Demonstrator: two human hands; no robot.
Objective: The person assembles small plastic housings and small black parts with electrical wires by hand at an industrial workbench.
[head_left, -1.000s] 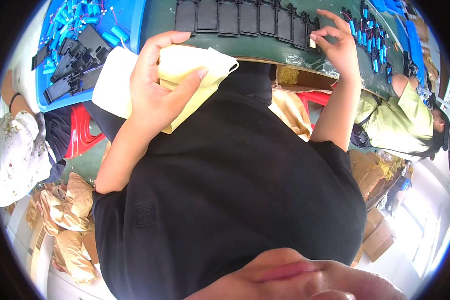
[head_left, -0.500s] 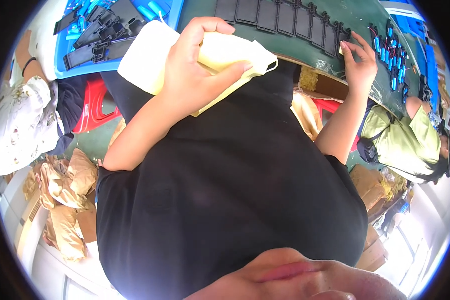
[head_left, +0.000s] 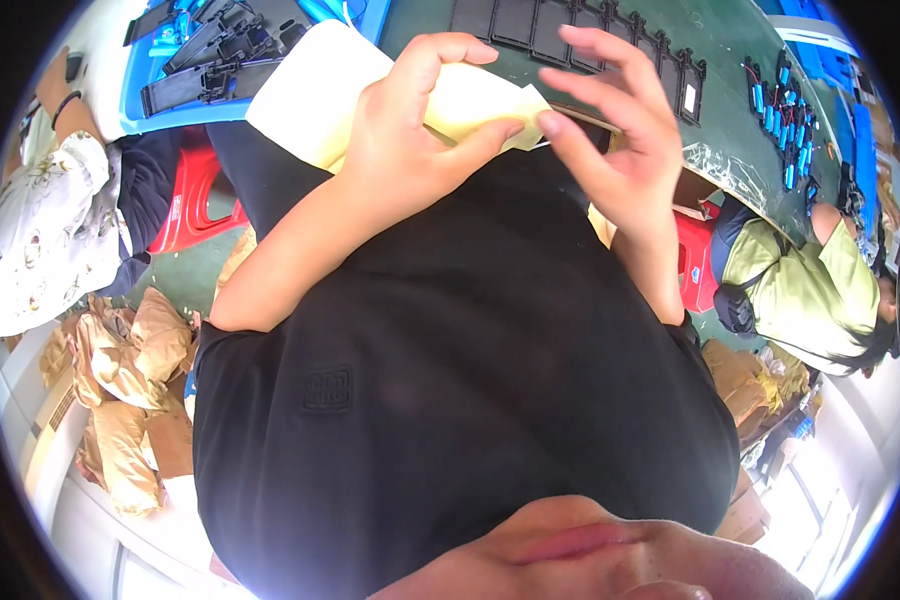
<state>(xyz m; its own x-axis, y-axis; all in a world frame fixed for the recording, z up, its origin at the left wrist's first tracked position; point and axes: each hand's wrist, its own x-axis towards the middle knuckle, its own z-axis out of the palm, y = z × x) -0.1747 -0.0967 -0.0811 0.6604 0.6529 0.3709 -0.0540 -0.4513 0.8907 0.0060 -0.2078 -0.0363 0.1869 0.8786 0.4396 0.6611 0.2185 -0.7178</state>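
My left hand (head_left: 400,125) is closed round a folded pale yellow sheet of paper (head_left: 310,95), thumb below and fingers above. The sheet looks like label backing; its curled right end points toward my right hand. My right hand (head_left: 625,130) hovers at that end with fingers spread, its thumb tip close to the paper's corner. Whether the thumb touches the paper I cannot tell. Beyond my hands lies a row of flat black plastic cases (head_left: 510,25) on the green table. The rightmost case (head_left: 692,75) carries a small white rectangular patch (head_left: 690,98).
A blue tray (head_left: 130,100) at the far left holds black plastic parts and blue cylinders. Blue cylindrical cells with wires (head_left: 785,125) lie on the table at right. Co-workers sit on both sides. Red stools (head_left: 185,215) and brown paper bags (head_left: 125,430) are beside me.
My right hand has come left from the rightmost black case to the paper's end, its fingers now spread. A white patch now shows on that case. The left hand still holds the paper.
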